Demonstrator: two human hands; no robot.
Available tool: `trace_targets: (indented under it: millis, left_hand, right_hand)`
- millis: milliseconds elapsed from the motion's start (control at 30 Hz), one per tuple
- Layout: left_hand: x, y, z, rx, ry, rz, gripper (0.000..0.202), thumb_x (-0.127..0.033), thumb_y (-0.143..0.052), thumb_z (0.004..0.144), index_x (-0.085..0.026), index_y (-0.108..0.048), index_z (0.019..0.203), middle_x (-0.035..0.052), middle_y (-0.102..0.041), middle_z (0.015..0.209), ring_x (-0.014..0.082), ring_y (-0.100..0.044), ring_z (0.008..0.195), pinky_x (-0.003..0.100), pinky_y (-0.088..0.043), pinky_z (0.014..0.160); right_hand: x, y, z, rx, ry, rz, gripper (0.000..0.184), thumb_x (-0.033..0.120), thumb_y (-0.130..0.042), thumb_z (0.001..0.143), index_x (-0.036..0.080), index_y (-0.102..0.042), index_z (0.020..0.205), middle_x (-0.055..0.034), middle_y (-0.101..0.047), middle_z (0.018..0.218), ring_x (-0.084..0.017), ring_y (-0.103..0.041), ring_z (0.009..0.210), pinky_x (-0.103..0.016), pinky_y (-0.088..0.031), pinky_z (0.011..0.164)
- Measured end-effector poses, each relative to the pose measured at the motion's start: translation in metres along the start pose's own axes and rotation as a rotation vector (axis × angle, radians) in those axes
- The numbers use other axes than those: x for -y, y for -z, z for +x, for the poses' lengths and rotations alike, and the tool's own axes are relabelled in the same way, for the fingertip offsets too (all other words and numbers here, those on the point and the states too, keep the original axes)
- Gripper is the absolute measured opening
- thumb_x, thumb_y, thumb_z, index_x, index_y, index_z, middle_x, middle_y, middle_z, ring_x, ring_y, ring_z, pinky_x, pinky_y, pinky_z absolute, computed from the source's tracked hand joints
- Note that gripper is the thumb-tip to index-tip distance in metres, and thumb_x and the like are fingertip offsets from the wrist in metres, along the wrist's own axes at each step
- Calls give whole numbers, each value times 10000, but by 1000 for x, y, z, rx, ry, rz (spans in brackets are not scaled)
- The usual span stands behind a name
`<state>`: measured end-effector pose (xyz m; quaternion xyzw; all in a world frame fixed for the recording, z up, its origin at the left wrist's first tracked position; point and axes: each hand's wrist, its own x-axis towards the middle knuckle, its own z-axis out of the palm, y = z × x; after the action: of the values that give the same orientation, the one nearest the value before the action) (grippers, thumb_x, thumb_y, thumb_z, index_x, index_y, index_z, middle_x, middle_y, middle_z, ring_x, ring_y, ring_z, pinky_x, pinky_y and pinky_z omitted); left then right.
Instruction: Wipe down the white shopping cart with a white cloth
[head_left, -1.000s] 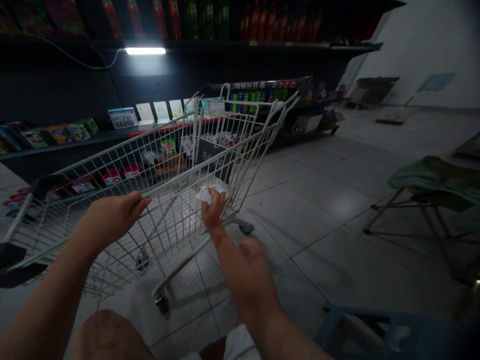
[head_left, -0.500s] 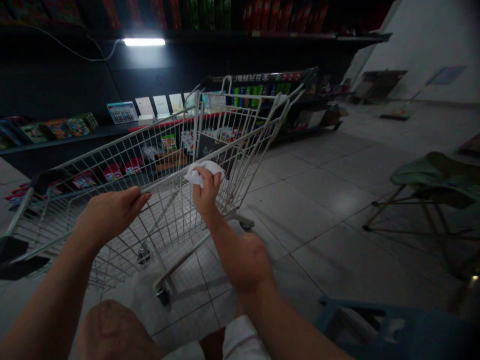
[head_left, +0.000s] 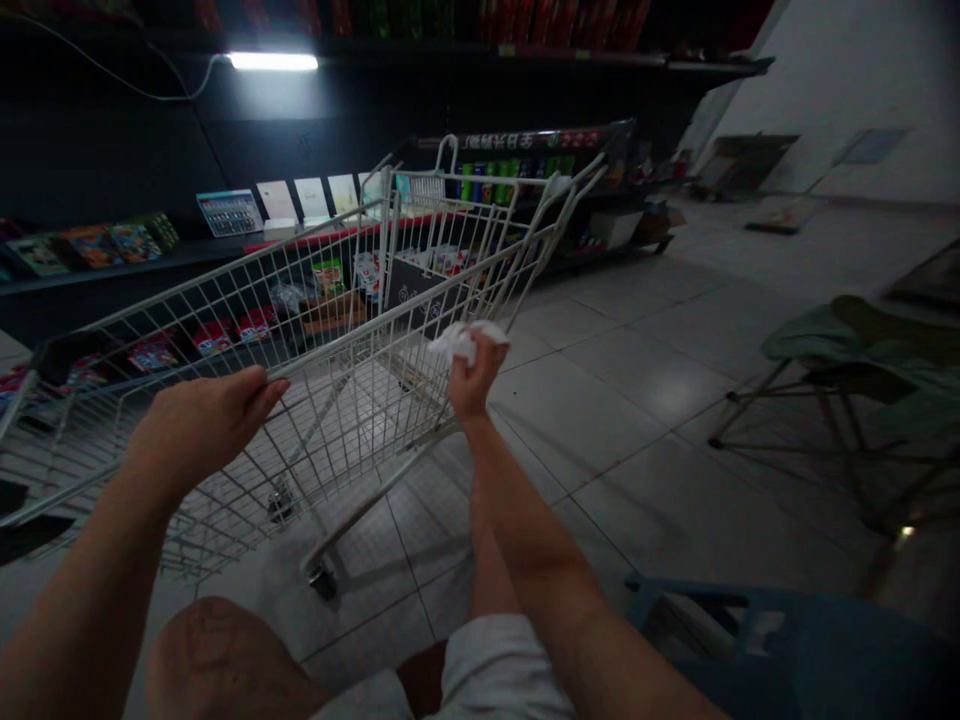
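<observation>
A wire shopping cart (head_left: 352, 345) stands in front of me, its handle end to the right. My left hand (head_left: 202, 420) is closed over the cart's near top rail, with the thumb lying along it. A crumpled white cloth or tissue (head_left: 454, 343) is pinched in my right hand (head_left: 475, 375), beside the wires near the handle end. Whether the cloth touches the wires I cannot tell. A caster wheel (head_left: 322, 578) shows under the cart's near side.
Dark store shelves (head_left: 120, 255) with boxes and packets run behind the cart, lit by a tube lamp (head_left: 274, 62). At the right stands a folding stool (head_left: 840, 370) with green fabric on it. A blue plastic stool (head_left: 795, 640) is at my lower right.
My right hand has moved right with the white cloth, from the top rail to the wires nearer the handle end. My left hand keeps its hold on the rail. The view shifts slightly.
</observation>
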<state>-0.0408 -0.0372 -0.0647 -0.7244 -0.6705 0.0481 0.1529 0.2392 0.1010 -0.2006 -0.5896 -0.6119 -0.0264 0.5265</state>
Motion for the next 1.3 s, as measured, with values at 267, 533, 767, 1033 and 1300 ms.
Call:
trace_targets:
  millis: [267,533,767,1033,1300]
  left_hand:
    - [-7,1,-3,12,15,17,513,-589,-184,966,-230,-525,835,66,-643,733,273,-645,703,310,-272,582]
    - [-8,1,-6,-14,14,18,498,-583,-188,969,-230,-509,829,70,-653,737,271,-653,722,297,-250,572]
    - [2,-2,-9,-24,-4,18,489,-576,-198,964,-232,-522,839,66,-657,732,280,-663,709,301,-267,579]
    - [28,-8,-18,-19,32,48,490,-541,-193,945,-236,-554,817,51,-642,710,243,-654,678,279,-286,574]
    - [66,-13,-19,11,112,-60,471,-508,-185,918,-262,-576,820,40,-671,745,223,-643,696,277,-345,617]
  right_hand:
    - [-40,-60,-5,-122,-166,49,368,241,-366,891,144,-563,1186,-206,-547,1269,-276,-471,1251,-487,-394,1077]
    - [-81,-59,-101,48,-253,150,300,296,-429,831,176,-630,1019,-121,-587,1008,-241,-549,971,-436,-520,896]
    - [-63,34,148,-459,-50,32,394,269,-357,950,98,-494,1277,-193,-490,1301,-245,-467,1265,-456,-376,1094]
    - [-43,29,181,-467,-18,30,421,347,-296,999,80,-530,1226,-208,-516,1218,-235,-472,1186,-426,-367,1067]
    - [-42,-62,-33,-295,195,197,339,351,-342,940,134,-554,1091,-154,-584,1030,-250,-517,1019,-451,-461,928]
